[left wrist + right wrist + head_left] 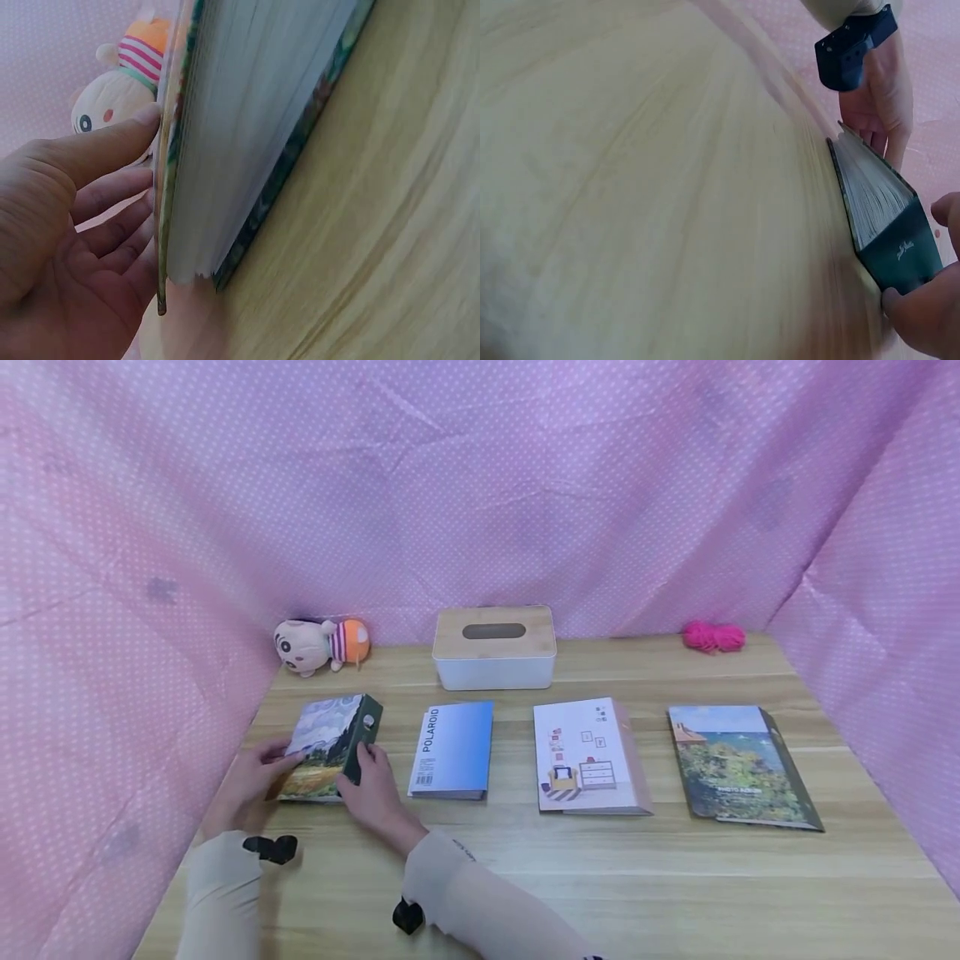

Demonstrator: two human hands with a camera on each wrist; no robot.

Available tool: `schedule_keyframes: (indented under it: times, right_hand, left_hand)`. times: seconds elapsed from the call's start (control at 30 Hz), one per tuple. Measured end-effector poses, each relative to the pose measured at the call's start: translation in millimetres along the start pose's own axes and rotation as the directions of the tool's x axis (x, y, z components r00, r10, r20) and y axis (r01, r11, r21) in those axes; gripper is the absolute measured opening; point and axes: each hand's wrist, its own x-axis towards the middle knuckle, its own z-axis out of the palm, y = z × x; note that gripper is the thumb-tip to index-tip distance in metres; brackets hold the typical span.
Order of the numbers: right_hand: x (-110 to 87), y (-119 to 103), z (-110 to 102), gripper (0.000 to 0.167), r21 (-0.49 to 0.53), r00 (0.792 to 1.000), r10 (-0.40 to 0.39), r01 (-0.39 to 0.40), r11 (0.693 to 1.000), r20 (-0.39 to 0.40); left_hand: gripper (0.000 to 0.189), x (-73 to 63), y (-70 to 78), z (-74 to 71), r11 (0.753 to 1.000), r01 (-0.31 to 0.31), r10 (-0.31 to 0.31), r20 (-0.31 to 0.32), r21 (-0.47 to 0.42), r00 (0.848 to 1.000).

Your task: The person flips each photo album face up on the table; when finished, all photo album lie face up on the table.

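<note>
A thick album (324, 743) with a painted landscape cover and dark green spine lies at the left of the table, between both hands. My left hand (251, 777) holds its left side, the thumb over the cover. In the left wrist view the album's white page block (232, 120) shows between the covers, with the left hand (82, 225) at the cover's edge. My right hand (378, 793) grips the spine side; the right wrist view has its thumb low on the green spine (904, 251) and a finger near the upper edge.
Right of the album lie a blue POLAROID album (453, 747), a white album with furniture drawings (585, 756) and a garden-painting photo album (738, 764). Along the back are a plush doll (303, 647), a wood-topped tissue box (495, 668) and pink yarn (712, 637). A pink dotted curtain (480, 510) surrounds the table.
</note>
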Motion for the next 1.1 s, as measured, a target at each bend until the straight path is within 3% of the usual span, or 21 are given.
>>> schedule_keyframes:
  times: [0.27,0.43,0.7,0.97,1.1]
  right_hand:
    - [-1.8,-2,-1,0.064,0.018,0.999,0.027,-0.027,0.999,-0.025]
    - [-2.4,-3,-5,0.064,-0.014,0.999,0.007,-0.007,1.0,-0.045]
    - [1.7,-11,-13,0.063,0.012,0.997,0.032,-0.031,0.999,-0.066]
    - [5.2,-14,-17,0.065,0.055,0.993,0.119,-0.118,0.991,-0.012]
    - [4.8,-17,-19,0.065,0.093,0.992,0.126,-0.123,0.988,-0.028]
  left_hand:
    - [0.069,-1.8,9.0,7.5,0.994,0.069,-0.067,0.025,-0.088,0.997]
    - [0.069,-0.6,11.3,9.3,0.991,0.093,-0.09,0.037,-0.091,0.995]
    - [0.085,0.6,17.6,10.0,0.986,0.127,-0.119,0.075,-0.108,0.99]
    - [0.102,0.6,24.7,7.5,0.988,0.149,-0.143,0.139,-0.034,0.98]
    - [0.109,-0.4,33.0,10.0,0.986,0.169,-0.167,0.187,0.0,0.968]
